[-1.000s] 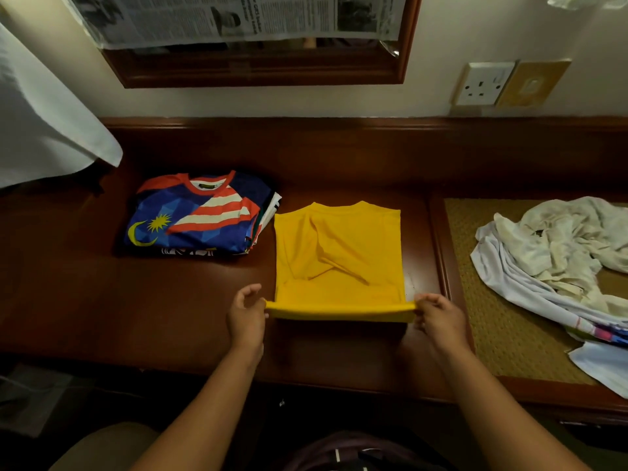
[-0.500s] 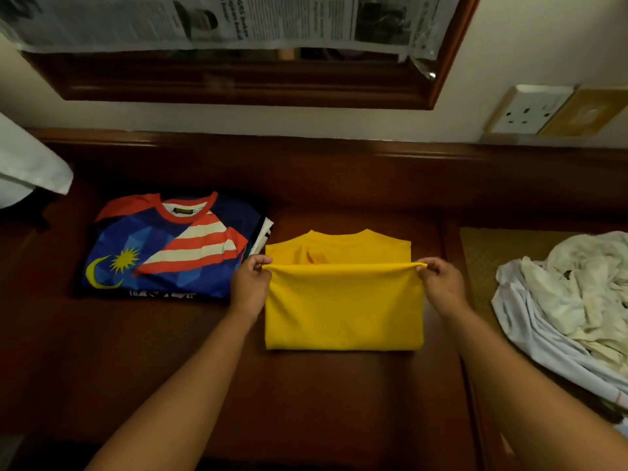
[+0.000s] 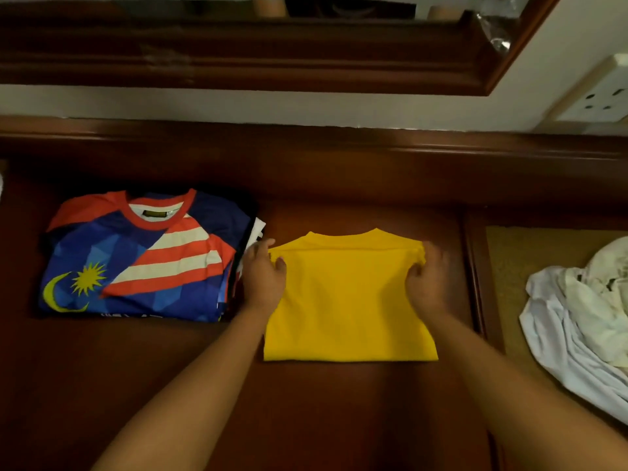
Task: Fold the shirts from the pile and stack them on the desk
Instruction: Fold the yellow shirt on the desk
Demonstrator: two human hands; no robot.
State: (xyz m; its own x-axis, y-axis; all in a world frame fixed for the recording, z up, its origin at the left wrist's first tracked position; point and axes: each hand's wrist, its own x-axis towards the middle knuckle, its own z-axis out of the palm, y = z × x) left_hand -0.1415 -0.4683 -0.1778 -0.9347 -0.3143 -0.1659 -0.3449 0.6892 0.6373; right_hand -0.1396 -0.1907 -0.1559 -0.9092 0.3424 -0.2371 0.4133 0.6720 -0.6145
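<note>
A yellow shirt (image 3: 350, 300) lies folded in half on the dark wooden desk (image 3: 136, 385), its collar edge showing at the far side. My left hand (image 3: 263, 277) grips the folded edge at its far left corner. At the far right corner my right hand (image 3: 426, 277) holds the same edge. To the left sits a stack of folded shirts (image 3: 136, 256), topped by a blue jersey with red and white stripes and a yellow moon and star. A pile of rumpled white shirts (image 3: 581, 317) lies at the right.
The white pile rests on a woven mat (image 3: 516, 266) set into the desk's right part. A raised wooden ledge (image 3: 306, 154) runs along the back. Above it hang a framed mirror (image 3: 238, 45) and a wall socket (image 3: 601, 96).
Both hands carried the yellow shirt's near edge up and away over the shirt, folding it in half, and now hold that edge down near the collar. The camera moved closer.
</note>
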